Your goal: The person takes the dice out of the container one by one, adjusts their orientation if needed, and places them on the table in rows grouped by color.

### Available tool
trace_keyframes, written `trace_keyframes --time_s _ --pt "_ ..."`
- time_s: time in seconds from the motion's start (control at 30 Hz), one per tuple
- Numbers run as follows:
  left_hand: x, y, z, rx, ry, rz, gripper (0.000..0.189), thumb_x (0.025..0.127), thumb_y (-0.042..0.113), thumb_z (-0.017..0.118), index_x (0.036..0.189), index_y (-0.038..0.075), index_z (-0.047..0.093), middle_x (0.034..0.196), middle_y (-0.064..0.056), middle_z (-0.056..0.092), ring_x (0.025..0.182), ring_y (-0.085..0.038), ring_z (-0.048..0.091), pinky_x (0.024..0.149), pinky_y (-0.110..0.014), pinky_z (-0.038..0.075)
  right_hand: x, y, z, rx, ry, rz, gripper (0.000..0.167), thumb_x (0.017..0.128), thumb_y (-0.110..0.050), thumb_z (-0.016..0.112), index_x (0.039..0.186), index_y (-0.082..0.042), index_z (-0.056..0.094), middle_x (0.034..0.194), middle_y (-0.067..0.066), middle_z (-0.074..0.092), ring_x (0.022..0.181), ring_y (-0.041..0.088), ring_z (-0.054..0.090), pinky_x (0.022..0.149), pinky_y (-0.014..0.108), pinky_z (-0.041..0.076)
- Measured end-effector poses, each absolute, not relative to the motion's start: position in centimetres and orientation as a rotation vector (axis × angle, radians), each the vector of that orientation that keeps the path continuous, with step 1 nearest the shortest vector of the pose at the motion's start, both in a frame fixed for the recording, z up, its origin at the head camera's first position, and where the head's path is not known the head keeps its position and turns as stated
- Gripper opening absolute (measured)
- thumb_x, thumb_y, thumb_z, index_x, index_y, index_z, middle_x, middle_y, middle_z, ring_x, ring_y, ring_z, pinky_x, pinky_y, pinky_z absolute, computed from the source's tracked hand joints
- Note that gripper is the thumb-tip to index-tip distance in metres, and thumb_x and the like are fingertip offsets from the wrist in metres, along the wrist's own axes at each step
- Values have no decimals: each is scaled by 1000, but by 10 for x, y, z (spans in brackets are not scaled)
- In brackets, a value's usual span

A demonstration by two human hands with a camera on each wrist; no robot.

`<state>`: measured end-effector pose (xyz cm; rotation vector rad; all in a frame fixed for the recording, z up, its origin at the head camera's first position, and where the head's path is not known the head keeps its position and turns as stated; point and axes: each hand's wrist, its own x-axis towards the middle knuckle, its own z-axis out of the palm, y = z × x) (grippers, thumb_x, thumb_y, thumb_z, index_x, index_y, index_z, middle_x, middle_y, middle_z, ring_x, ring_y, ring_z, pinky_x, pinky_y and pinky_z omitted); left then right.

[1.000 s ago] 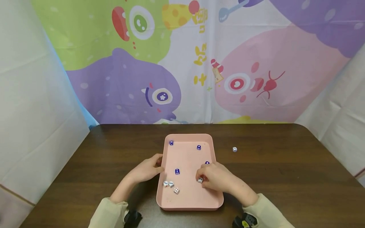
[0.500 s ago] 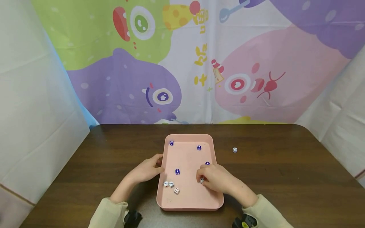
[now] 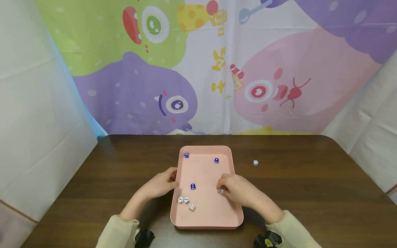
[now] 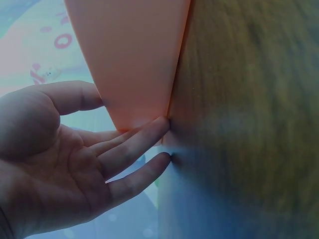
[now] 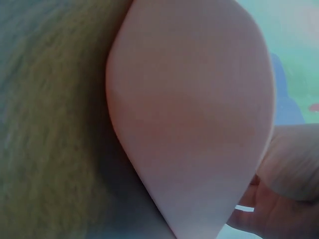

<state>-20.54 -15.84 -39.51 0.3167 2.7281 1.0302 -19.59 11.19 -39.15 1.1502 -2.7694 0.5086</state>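
Observation:
A pink tray [image 3: 206, 218] lies on the brown table. My left hand [image 3: 158, 185] rests at its left side; the left wrist view shows the thumb at the rim and long, loosely spread fingers against the outer wall and tabletop. Over the tray's right part, my right hand [image 3: 240, 189] pinches a white die [image 3: 222, 189] between thumb and fingers. In the right wrist view, the tray wall [image 5: 189, 99] hides most of that hand. Several white dice [image 3: 186, 200] sit at the tray's lower left. Blue dice [image 3: 193, 186] are scattered farther up.
One white die [image 3: 255, 163] lies on the table [image 3: 297, 193] right of the tray. A cartoon-printed curtain [image 3: 211, 117] hangs behind the table's far edge, with white cloth at both sides.
My right hand has shifted slightly up and to the right with the white die, now covering a blue die seen before by the right wall. My left hand and the tray stay put.

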Motion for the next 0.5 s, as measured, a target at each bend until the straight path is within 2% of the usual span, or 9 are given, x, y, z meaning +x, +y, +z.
trace_keyframes --time_s 0.33,0.5 --pt "-204 -159 -394 322 2717 1037 48 86 16 55 131 2 42 110 -12 61 100 -24 58 87 -44 44 -203 119 -385 1070 -2762 599 15 76 3 64 87 -7 66 83 0 63 75 10 58 68 26 49" --pt "-205 -159 -395 328 2719 1038 48 86 16 55 131 3 43 110 -12 61 101 -25 58 87 -44 43 -205 124 -380 995 -2789 634 15 77 3 63 88 -7 66 83 1 63 73 10 56 65 25 48"
